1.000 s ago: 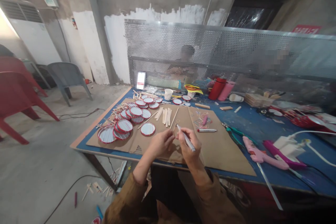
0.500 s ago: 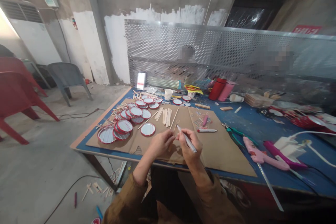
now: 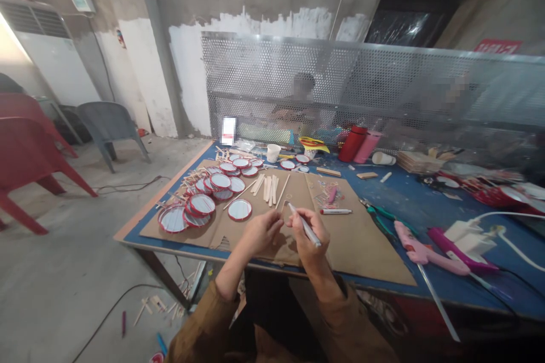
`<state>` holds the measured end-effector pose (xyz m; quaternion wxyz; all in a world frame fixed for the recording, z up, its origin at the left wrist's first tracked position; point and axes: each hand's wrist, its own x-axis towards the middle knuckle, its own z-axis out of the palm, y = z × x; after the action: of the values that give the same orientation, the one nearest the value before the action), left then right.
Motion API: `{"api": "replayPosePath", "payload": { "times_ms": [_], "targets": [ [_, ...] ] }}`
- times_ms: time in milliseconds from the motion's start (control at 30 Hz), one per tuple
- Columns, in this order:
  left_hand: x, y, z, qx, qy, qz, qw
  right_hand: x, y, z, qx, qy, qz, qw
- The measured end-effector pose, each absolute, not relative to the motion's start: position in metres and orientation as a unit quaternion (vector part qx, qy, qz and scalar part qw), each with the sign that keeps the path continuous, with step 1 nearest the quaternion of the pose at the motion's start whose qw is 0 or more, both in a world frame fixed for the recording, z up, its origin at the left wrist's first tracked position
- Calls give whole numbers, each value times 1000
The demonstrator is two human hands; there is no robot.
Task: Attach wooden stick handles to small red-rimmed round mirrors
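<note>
My right hand (image 3: 310,233) is closed round a white marker (image 3: 307,228), whose tip points up and left. Just left of it, my left hand (image 3: 261,231) is pinched over the cardboard sheet (image 3: 357,249), on something small that its fingers mostly hide. Flat wooden sticks (image 3: 271,190) and a thin stick (image 3: 283,191) lie beyond my hands. A round red-rimmed disc (image 3: 239,210) rests left of my left hand, near a pile of similar discs (image 3: 202,204). A red-and-white marker (image 3: 336,211) lies to the right, below small loose pieces (image 3: 330,194).
Green-handled pliers (image 3: 383,216), a pink glue gun (image 3: 430,255) and a purple power strip (image 3: 460,249) are on the right. Cups, including a paper cup (image 3: 273,152), and a red bottle (image 3: 353,144) stand at the back. A person (image 3: 300,102) shows behind the perforated screen (image 3: 255,62).
My right hand and its marker have shifted slightly right, away from my left hand. My left hand has barely moved.
</note>
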<state>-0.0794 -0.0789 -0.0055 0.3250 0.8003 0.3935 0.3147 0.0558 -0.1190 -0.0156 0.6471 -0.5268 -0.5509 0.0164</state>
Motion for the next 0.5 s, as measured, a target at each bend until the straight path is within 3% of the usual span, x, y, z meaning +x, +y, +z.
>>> {"api": "replayPosePath", "payload": {
  "times_ms": [500],
  "targets": [
    [-80,-78,-7,798,394,313,332,56,-119,-17,-513,-570,21,641]
  ]
}}
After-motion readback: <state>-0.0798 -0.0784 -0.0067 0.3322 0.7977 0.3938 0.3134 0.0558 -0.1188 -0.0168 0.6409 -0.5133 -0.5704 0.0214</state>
